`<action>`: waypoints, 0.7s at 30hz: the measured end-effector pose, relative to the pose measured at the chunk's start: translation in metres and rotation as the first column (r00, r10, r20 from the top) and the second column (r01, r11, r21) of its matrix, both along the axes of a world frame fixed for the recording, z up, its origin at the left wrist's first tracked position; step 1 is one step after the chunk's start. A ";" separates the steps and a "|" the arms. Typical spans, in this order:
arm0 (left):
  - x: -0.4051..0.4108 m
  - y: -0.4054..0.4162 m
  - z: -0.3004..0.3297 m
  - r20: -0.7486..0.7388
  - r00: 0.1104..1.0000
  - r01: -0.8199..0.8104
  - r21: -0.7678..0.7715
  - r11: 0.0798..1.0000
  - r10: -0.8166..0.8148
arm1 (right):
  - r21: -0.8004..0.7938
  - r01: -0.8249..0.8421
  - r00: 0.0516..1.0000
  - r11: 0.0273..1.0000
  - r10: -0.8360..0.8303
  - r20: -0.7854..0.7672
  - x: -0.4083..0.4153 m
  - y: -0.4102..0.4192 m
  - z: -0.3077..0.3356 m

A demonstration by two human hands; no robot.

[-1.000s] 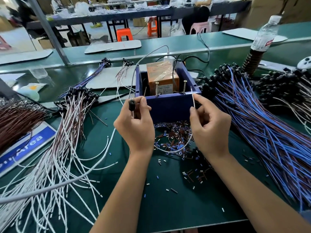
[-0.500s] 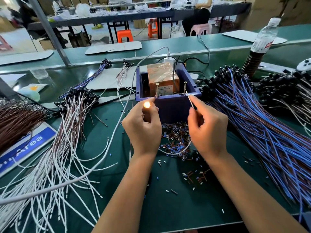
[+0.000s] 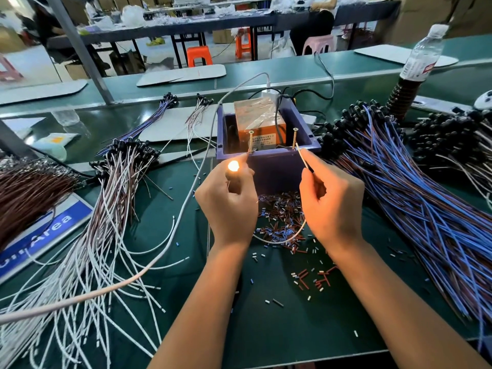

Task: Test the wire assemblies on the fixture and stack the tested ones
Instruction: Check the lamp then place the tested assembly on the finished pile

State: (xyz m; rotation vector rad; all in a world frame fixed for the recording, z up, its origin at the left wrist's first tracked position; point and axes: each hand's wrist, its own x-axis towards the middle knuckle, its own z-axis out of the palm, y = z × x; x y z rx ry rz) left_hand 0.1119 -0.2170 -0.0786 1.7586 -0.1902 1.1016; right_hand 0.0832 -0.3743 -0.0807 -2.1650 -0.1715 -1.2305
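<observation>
both hands' fingers are curled tight: left hand (image 3: 229, 201) grips the lit lamp (image 3: 233, 166), right hand (image 3: 330, 201) pinches its white wire (image 3: 303, 159).

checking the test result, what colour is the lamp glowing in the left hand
Warm orange-yellow, seen in the head view: lamp.

**Workshop behind the green line**

A green worktop (image 3: 266, 328) runs beside a long green conveyor belt (image 3: 279, 73). Beyond stand dark tables (image 3: 202, 25), orange stools (image 3: 199, 55) and a pink stool (image 3: 318, 43) on a pale floor (image 3: 34, 65). A grey slanted post (image 3: 80, 49) rises left.
</observation>
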 end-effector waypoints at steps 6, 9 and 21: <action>-0.012 -0.008 0.006 0.061 0.994 0.097 -0.175 0.980 -0.088 | 0.104 -0.025 0.999 0.994 0.030 -0.041 -0.007 -0.003 0.002; -0.022 -0.034 0.022 -0.014 0.977 0.200 -0.270 0.942 -0.211 | 0.203 -0.034 0.997 0.979 0.046 -0.059 -0.016 -0.010 0.005; -0.025 -0.266 0.110 -0.409 0.237 0.613 -0.641 0.462 -0.881 | 0.349 0.559 0.827 0.752 -0.533 -0.178 -0.120 -0.220 0.068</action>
